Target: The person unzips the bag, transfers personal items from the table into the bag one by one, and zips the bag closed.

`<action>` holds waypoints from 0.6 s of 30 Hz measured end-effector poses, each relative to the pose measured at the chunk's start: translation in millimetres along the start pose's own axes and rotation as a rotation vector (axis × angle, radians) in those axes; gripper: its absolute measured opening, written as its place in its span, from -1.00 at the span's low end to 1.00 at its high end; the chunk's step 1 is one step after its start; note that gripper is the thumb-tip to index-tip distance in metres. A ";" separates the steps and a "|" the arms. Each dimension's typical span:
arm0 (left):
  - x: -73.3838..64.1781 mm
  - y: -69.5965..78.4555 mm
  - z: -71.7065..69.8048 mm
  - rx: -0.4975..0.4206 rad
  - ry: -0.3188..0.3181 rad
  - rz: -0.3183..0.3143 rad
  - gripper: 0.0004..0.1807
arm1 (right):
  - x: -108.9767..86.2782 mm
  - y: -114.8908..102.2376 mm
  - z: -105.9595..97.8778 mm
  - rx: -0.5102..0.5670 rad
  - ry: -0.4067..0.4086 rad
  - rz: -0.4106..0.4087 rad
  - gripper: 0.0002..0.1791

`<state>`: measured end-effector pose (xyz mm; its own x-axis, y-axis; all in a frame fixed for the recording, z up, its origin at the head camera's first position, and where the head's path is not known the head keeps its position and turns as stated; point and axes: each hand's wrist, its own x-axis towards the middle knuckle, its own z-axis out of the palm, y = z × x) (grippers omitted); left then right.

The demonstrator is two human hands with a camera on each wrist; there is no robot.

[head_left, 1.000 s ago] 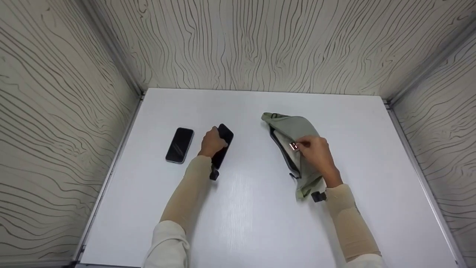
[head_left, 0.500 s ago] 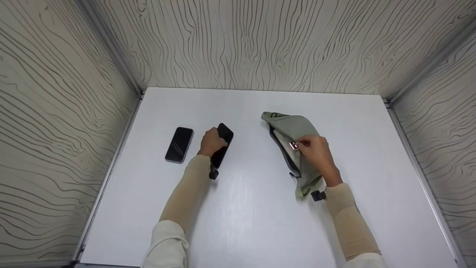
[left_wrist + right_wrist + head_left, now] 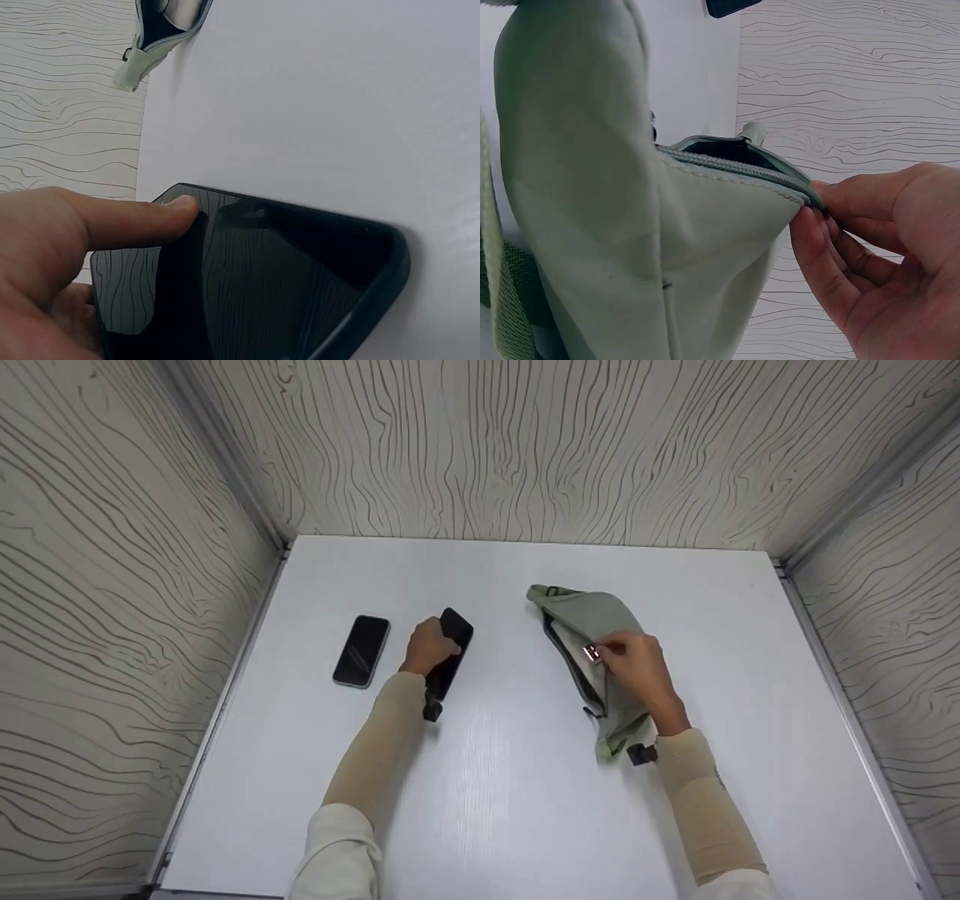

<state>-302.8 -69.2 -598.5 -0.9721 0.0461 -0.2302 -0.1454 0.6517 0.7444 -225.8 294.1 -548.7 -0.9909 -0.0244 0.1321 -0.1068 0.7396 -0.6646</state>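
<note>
A dark-cased smartphone [image 3: 460, 628] is gripped by the left hand [image 3: 429, 647], left of centre on the white table [image 3: 480, 825]; the thumb [image 3: 146, 223] is laid across the screen and other fingers are curled at the opposite edge, presumably so that the slab is clamped from both faces. Whether it is wholly lifted cannot be told. To the right, the lip of a sage-green belt bag [image 3: 604, 615] is pinched between thumb and fingertips by the right hand [image 3: 636, 664], seemingly so that the mouth is drawn apart; the gap is faced leftward, toward the phone. A silver-edged smartphone [image 3: 361, 652] is left lying flat, screen up, farther left. The bag is made of soft, smooth-looking fabric, edged with a toothed zipper [image 3: 731, 166] and stitching; coarsely woven webbing [image 3: 517, 315] is seen beside it. The wall is mirrored in the gripped phone's glossy, round-cornered screen.
</note>
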 end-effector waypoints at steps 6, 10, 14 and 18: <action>1.1 -1.0 0.9 -0.008 -0.009 -0.004 -0.49 | -0.8 -1.0 0.5 -0.007 0.001 0.005 -0.83; 1.8 -0.7 2.0 -0.016 -0.008 -0.001 -0.45 | -1.2 -1.2 0.5 -0.016 -0.002 0.010 -0.83; 2.0 0.2 2.7 -0.019 -0.002 0.000 -0.43 | -1.3 -1.3 0.2 -0.013 0.001 0.010 -0.83; 1.5 3.1 3.0 -0.016 -0.001 0.000 -0.42 | -1.2 -1.0 0.2 -0.011 0.006 0.013 -0.83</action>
<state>-304.2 -64.9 -598.4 -0.9718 0.0472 -0.2308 -0.1482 0.6391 0.7547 -224.6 293.2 -548.3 -0.9917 -0.0107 0.1280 -0.0931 0.7469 -0.6583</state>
